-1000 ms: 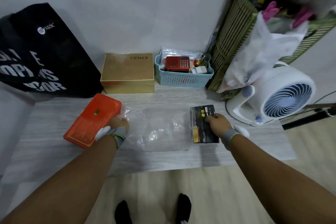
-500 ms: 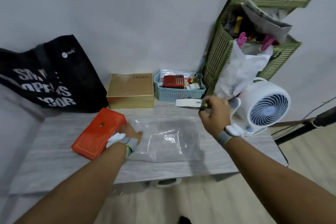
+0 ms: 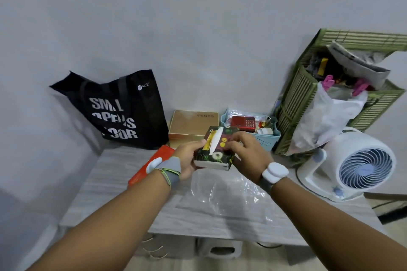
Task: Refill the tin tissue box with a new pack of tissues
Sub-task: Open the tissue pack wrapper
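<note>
A dark tin tissue box (image 3: pixel 217 149) with a flower print and a white slot on top is held in the air above the grey table (image 3: pixel 114 180). My left hand (image 3: pixel 189 158) grips its left side from below. My right hand (image 3: pixel 246 153) curls over its right top edge. The box tilts toward me. An orange-red flat pack (image 3: pixel 152 166) lies on the table behind my left wrist, partly hidden. A crumpled clear plastic wrapper (image 3: pixel 229 200) lies on the table below the box.
At the back stand a black tote bag (image 3: pixel 123 110), a gold box (image 3: pixel 191 124) and a blue basket (image 3: pixel 262 136) with a red radio. A green slatted rack (image 3: pixel 297 103) and a white fan (image 3: pixel 361 165) stand to the right.
My right hand lifted the tin box off the table and brought it to the middle. My left hand left the orange-red pack and took hold of the box. The camera tilted up.
</note>
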`<state>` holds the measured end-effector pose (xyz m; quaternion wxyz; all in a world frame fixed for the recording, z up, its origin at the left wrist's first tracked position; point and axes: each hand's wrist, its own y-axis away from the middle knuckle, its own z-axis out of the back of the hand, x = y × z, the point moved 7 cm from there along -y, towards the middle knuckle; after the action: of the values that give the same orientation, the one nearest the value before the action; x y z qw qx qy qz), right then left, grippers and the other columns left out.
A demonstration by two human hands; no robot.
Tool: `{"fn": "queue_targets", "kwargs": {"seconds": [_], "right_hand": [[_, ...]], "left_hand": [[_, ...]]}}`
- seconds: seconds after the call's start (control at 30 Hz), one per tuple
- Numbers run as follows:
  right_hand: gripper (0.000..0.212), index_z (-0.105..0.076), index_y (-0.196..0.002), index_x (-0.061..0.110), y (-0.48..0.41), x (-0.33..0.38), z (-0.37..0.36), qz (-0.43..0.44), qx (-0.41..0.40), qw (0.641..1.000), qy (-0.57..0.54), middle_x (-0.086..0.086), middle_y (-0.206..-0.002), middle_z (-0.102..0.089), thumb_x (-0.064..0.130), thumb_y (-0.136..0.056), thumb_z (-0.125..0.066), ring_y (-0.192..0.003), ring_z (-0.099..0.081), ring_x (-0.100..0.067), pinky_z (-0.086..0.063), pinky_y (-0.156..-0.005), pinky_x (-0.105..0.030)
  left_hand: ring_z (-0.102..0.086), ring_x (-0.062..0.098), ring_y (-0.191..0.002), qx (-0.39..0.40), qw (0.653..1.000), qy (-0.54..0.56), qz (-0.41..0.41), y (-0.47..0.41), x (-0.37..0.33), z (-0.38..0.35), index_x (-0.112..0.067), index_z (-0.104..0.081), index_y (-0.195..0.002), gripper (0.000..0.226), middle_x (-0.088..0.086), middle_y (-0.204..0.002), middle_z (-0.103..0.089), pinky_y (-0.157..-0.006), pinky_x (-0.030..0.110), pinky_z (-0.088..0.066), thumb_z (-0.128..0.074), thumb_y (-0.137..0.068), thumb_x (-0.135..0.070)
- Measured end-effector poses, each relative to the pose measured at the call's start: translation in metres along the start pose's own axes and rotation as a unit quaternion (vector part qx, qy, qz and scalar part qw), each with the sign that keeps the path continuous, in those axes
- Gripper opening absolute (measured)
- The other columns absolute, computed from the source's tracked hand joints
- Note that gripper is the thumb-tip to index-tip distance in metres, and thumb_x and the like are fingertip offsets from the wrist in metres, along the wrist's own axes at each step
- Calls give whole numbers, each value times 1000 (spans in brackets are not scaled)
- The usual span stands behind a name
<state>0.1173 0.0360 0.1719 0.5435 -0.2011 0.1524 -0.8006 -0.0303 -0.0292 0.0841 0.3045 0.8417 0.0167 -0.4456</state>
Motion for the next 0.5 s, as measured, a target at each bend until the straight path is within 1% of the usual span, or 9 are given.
{"fn": "queue_targets", "kwargs": {"seconds": [0.07, 0.13, 0.17, 0.23, 0.3, 0.4, 0.47, 0.5], "right_hand": [[37, -66, -108, 17, -5, 2, -6, -2, 21, 1000, -13, -13, -117, -62, 11, -75, -79, -98, -63, -33, -58, -69, -43], [40, -61, -114, 24, -8, 3, -14, 2, 43, 999, -30, -10, -123, -58, 11, -79, -75, -101, -61, -31, -58, -70, -42], [41, -59, -116, 25, -10, 3, -18, 6, 55, 998, -36, -8, -125, -57, 9, -81, -73, -101, -61, -30, -58, -71, -40], [36, -61, -116, 23, -13, 2, -24, 5, 73, 996, -57, -6, -124, -56, 6, -84, -65, -100, -60, -28, -58, -70, -39], [28, -63, -115, 20, -16, 1, -24, -3, 68, 994, -82, -4, -120, -56, 11, -88, -59, -97, -60, -26, -57, -71, -39], [22, -64, -114, 21, -24, 2, -19, -11, 36, 995, -87, -1, -115, -56, 24, -93, -58, -97, -56, -20, -55, -75, -37], [27, -63, -118, 23, -30, -5, -17, -36, 11, 996, -80, -2, -120, -53, 30, -92, -59, -106, -52, -19, -53, -85, -34], [34, -60, -124, 25, -32, -10, -17, -66, 7, 994, -91, -2, -126, -50, 32, -91, -60, -111, -50, -18, -51, -90, -33]], "left_hand": [[-70, 25, -67, 3, 1000, -1, -23, 5, -5, 9, -4, -60, -118, 27, 19, -96, -67, -55, 29, -57, -56, -91, -10], [-69, 25, -65, 6, 999, 5, -41, 9, -10, 16, -3, -60, -114, 24, 20, -91, -66, -55, 29, -58, -54, -91, -3], [-69, 25, -67, 5, 999, 4, -48, 10, -12, 18, -2, -60, -114, 24, 20, -92, -66, -56, 31, -59, -53, -91, 0], [-67, 27, -73, -4, 998, -11, -65, 10, -17, 22, 0, -58, -117, 27, 21, -94, -66, -63, 34, -59, -52, -91, 2], [-65, 29, -78, -12, 996, -28, -78, 7, -19, 25, 1, -57, -119, 29, 24, -97, -64, -70, 37, -58, -52, -90, 4], [-63, 33, -86, -18, 994, -65, -90, 2, -22, 27, 1, -61, -118, 31, 26, -103, -64, -84, 47, -53, -54, -88, 5], [-65, 31, -81, -17, 989, -105, -98, 1, -28, 25, -1, -66, -118, 32, 25, -100, -68, -84, 45, -53, -57, -87, 4], [-66, 30, -79, -9, 987, -123, -100, 1, -30, 24, -2, -67, -117, 32, 24, -99, -69, -84, 43, -53, -59, -87, 3]]}}
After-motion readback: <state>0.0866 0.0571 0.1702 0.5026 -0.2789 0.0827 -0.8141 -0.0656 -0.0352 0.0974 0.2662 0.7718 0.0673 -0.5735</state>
